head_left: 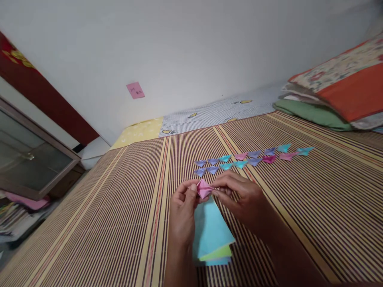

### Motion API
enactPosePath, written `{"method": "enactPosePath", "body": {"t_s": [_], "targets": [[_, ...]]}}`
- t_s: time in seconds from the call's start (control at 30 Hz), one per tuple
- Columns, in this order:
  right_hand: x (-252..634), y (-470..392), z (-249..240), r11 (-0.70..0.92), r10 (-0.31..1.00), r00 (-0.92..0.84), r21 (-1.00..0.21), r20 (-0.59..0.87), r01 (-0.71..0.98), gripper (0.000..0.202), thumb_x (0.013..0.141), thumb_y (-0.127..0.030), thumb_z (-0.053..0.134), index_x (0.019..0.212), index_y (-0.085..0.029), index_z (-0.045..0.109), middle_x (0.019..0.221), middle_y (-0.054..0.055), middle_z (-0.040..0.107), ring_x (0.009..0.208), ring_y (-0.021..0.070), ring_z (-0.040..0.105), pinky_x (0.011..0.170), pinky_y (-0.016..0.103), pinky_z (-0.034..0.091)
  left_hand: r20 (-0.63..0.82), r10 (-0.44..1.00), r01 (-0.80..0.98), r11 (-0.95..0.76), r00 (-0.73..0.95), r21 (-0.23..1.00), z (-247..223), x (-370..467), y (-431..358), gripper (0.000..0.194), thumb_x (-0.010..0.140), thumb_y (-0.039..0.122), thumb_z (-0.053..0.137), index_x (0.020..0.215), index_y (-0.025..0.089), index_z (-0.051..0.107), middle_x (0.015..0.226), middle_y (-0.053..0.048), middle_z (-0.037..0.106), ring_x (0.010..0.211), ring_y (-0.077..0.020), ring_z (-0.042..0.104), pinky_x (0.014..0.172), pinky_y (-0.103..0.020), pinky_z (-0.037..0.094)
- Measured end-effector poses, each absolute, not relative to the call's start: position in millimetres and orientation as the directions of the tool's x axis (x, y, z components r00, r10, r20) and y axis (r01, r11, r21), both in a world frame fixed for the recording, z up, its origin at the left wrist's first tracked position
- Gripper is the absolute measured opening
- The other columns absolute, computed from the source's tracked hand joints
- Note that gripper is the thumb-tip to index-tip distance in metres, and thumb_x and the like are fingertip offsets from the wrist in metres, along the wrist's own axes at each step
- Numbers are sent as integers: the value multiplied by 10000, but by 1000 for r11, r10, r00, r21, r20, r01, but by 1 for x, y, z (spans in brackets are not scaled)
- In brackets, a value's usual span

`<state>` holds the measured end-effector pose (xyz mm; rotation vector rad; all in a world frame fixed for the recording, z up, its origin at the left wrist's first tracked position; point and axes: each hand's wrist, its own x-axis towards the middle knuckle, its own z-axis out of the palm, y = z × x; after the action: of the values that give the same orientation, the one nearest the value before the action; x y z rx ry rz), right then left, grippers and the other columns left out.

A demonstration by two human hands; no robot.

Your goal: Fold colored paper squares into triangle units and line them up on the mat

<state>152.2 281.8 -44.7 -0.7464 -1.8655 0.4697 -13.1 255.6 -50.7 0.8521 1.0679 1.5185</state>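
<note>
Left grip (pixel 183 211): pinched the left side of the pink folded paper (pixel 204 189), thumb on top.
Right grip (pixel 245 195): was drawn narrow, thumb and fingertips closed on the same paper's right tip.
Paper stack (pixel 212 229): lay below, blue uppermost, with green and blue edges showing at its near end.
Pink folded paper: was held between both grips, over the stack's far end.
Front row (pixel 255 162): eight small folded pieces in purple, teal, magenta and pink lay just beyond.
Back row (pixel 241 156): seven more lay close behind.
Striped mat (pixel 119 199): spread beneath stack and rows.
Folded bedding (pixel 353 91): was piled at far right.
Checked cloth (pixel 209 114): ran along the white wall (pixel 191 48).
Pink note (pixel 135 90): was on that wall.
</note>
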Motion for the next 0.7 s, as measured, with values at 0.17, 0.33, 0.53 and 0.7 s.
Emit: {"method": "enactPosePath", "body": {"t_s": [0.17, 0.33, 0.53, 0.7], "targets": [[151, 285, -47, 694, 719, -247, -653, 650, 304, 139, 920, -56, 604, 880, -168, 675, 825, 26, 646, 785, 161, 625, 707, 278, 468, -8, 980, -306, -55, -198, 950, -50, -13, 255, 267, 867, 384, 761, 993, 151, 735, 917, -60, 742, 778, -135, 697, 716, -228, 570], [148, 282, -44, 665, 747, -238, -688, 621, 290, 133, 893, -46, 613, 890, -167, 669, 831, 18, 630, 752, 150, 607, 679, 267, 451, -39, 981, -285, -16, -188, 958, -49, -14, 254, 308, 838, 402, 792, 1015, 160, 724, 918, -53, 760, 785, -131, 707, 717, -208, 554], [151, 280, -36, 668, 743, -221, -686, 631, 288, 154, 882, -43, 602, 810, -175, 636, 799, -1, 588, 728, 134, 562, 644, 256, 409, -56, 984, -243, 14, -168, 970, -44, -11, 253, 358, 810, 434, 809, 1052, 186, 718, 977, -53, 779, 781, -154, 731, 706, -238, 568], [204, 289, -43, 550, 825, -116, -741, 553, 386, 128, 877, -120, 618, 775, -196, 631, 761, -17, 621, 711, 130, 568, 648, 249, 424, -22, 980, -138, -5, -197, 990, -41, -17, 254, 442, 843, 540, 739, 1096, 180, 705, 1110, -103, 774, 1003, -248, 743, 867, -333, 582]]}}
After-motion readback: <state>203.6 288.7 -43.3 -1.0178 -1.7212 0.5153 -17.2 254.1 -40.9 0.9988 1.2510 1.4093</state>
